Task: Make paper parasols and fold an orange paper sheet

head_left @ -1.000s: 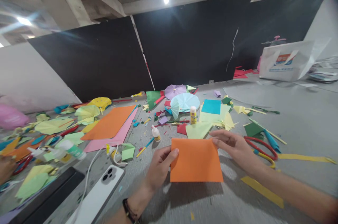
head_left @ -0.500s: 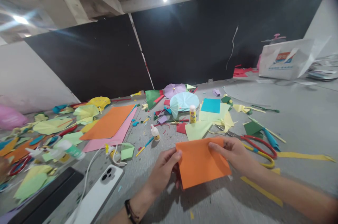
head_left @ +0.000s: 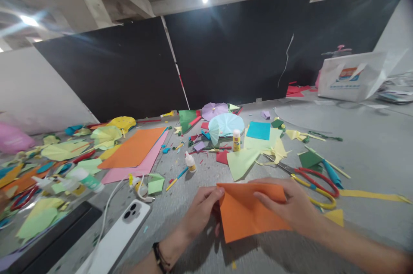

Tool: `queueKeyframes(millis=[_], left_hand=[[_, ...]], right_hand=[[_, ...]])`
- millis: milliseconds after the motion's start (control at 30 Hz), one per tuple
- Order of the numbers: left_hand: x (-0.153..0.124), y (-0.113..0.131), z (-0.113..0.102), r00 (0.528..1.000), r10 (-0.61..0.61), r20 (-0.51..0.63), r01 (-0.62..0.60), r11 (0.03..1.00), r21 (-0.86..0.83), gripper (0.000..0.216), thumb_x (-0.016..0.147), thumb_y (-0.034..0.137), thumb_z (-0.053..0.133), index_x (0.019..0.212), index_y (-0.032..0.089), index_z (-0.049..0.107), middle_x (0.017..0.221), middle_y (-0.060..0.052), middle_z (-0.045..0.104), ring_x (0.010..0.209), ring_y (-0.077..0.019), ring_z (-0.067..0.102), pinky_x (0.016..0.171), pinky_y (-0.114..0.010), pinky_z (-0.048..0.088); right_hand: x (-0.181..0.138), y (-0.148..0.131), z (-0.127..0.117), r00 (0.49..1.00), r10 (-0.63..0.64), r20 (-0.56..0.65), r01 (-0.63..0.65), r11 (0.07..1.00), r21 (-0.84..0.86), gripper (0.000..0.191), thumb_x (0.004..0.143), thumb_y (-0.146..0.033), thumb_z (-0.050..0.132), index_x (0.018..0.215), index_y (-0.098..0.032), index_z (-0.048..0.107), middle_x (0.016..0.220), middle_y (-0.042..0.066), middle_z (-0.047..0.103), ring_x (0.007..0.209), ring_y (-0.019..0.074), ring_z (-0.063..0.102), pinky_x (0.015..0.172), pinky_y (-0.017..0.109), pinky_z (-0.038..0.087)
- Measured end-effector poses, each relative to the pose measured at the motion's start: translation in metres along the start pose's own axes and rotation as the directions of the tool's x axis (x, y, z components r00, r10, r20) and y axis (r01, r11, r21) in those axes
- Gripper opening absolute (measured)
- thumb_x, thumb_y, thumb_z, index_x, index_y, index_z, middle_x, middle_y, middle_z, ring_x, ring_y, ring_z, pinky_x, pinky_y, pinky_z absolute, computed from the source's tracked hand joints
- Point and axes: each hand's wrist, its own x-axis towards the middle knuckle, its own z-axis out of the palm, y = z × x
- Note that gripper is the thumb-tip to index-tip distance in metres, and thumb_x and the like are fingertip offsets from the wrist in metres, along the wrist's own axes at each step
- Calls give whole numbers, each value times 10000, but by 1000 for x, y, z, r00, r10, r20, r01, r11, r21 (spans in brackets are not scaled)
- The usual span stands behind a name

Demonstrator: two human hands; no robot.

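An orange sheet of paper (head_left: 248, 213) is held just above the grey tabletop, bent a little across its middle. My left hand (head_left: 204, 207) pinches its left edge, thumb on top and fingers behind. On the right side, my right hand (head_left: 287, 201) grips the upper right part, with the thumb lying on the front face and the other fingers partly behind the sheet. Scissors with red and yellow handles (head_left: 318, 186) lie just beyond my right hand. Past the sheet is a pale green piece of paper (head_left: 241, 162).
A white phone (head_left: 119, 235) with a cable and a black case-like object (head_left: 54, 239) lie at the left front. A small glue bottle (head_left: 190, 162) and a glue stick (head_left: 236, 140) stand ahead. Orange (head_left: 135, 147) and pink sheets lie left. A white bag (head_left: 351, 76) stands at the back right.
The orange paper has come slightly lower and nearer, and its right side is now more bent. My right hand has shifted further over its upper right part.
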Motion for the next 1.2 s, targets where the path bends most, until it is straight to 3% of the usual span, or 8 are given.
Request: queueKeyframes(millis=[200, 367, 567, 633, 700, 800, 967, 1200], left_hand=[[0, 1, 0, 1000, -1, -14, 0, 999, -39, 405, 852, 530, 610, 692, 159, 580, 524, 10, 562, 368, -99, 527, 309, -171, 389], [3, -1, -3, 993, -82, 86, 87, 995, -56, 408, 797, 546, 584, 663, 160, 570, 503, -20, 574, 338, -125, 522, 267, -194, 373], [3, -3, -5, 992, -90, 85, 93, 995, -37, 389, 832, 505, 551, 654, 160, 563, 508, -15, 576, 318, -111, 506, 265, -182, 352], [4, -4, -5, 987, -101, 122, 102, 995, -3, 421, 862, 525, 526, 670, 153, 570, 522, -23, 594, 307, -105, 512, 258, -169, 319], [5, -4, -4, 986, -117, 121, 117, 993, 8, 423, 876, 547, 515, 717, 158, 561, 537, -26, 615, 308, -114, 535, 248, -157, 285], [7, -3, -1, 987, -136, 87, 140, 989, -46, 380, 874, 545, 523, 852, 168, 552, 571, -33, 650, 372, -168, 618, 257, -168, 341], [9, 1, 0, 976, -123, 182, 150, 978, -142, 394, 891, 489, 490, 1008, 123, 577, 586, -82, 684, 471, -232, 693, 301, -198, 431], [11, -1, -4, 961, -132, 243, 175, 971, -163, 473, 894, 516, 437, 993, 90, 619, 622, -131, 705, 479, -246, 702, 300, -212, 449]], right_hand=[[-1, -7, -1, 985, -36, 171, 27, 998, 55, 242, 951, -340, 600, 1034, -278, 818, 964, 36, 831, 856, 264, 783, 796, 356, 621], [2, -11, -5, 970, -46, 240, 40, 999, 30, 248, 954, -314, 590, 1035, -263, 820, 963, 36, 829, 845, 253, 778, 768, 323, 617], [-5, 0, 0, 949, -228, 217, 245, 968, -58, 314, 964, -203, 538, 1163, -271, 772, 1033, 61, 821, 883, 262, 786, 784, 329, 622], [-11, 6, 4, 917, -332, 223, 368, 918, -147, 431, 912, -119, 526, 1258, -288, 722, 1131, 75, 799, 961, 275, 775, 844, 367, 619], [-17, 7, 7, 866, -393, 308, 467, 855, -224, 651, 786, -44, 539, 1390, -271, 629, 1289, 97, 733, 1116, 298, 725, 974, 427, 580], [-22, 0, 8, 793, -359, 493, 534, 799, -276, 948, 592, -13, 528, 1523, -186, 477, 1513, 122, 545, 1363, 318, 551, 1142, 487, 451], [-18, -11, 5, 754, -286, 592, 550, 767, -330, 997, 558, -3, 488, 1541, -164, 445, 1586, 89, 440, 1450, 297, 444, 1187, 490, 394], [-17, -1, 4, 740, -301, 601, 562, 768, -307, 1044, 548, -16, 493, 1573, -176, 381, 1606, 83, 419, 1476, 308, 400, 1183, 518, 390]])
